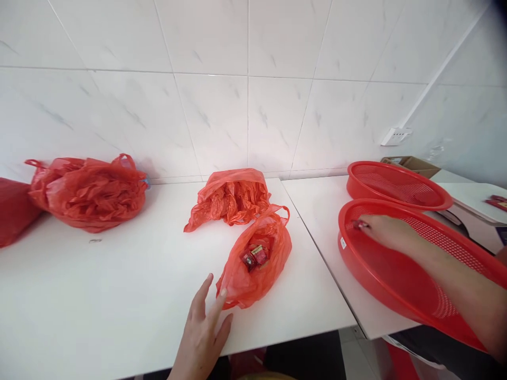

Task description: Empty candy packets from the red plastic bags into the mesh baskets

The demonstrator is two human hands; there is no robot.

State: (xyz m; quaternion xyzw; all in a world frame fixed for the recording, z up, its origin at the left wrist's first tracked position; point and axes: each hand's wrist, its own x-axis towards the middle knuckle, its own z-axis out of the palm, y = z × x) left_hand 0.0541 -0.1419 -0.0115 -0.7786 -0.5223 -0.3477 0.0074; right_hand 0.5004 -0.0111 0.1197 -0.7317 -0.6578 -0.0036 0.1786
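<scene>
White tabletop [138,295], crumpled bag [237,182] behind; left hand [202,330] splayed at nearer bag [259,287], right hand [386,232] around red packet [359,224] in basket [358,266].

The packets [259,255] are too small to read (the left edge crops a red bundle [16,212]).

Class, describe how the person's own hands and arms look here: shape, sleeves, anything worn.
The left hand is bare, with slender fingers; no glove or ring shows, and no sleeve on the short stretch of wrist in view. The right hand has no glove either; its fingers are too small and blurred to check for rings. The right forearm shows no sleeve, watch or bracelet.
</scene>
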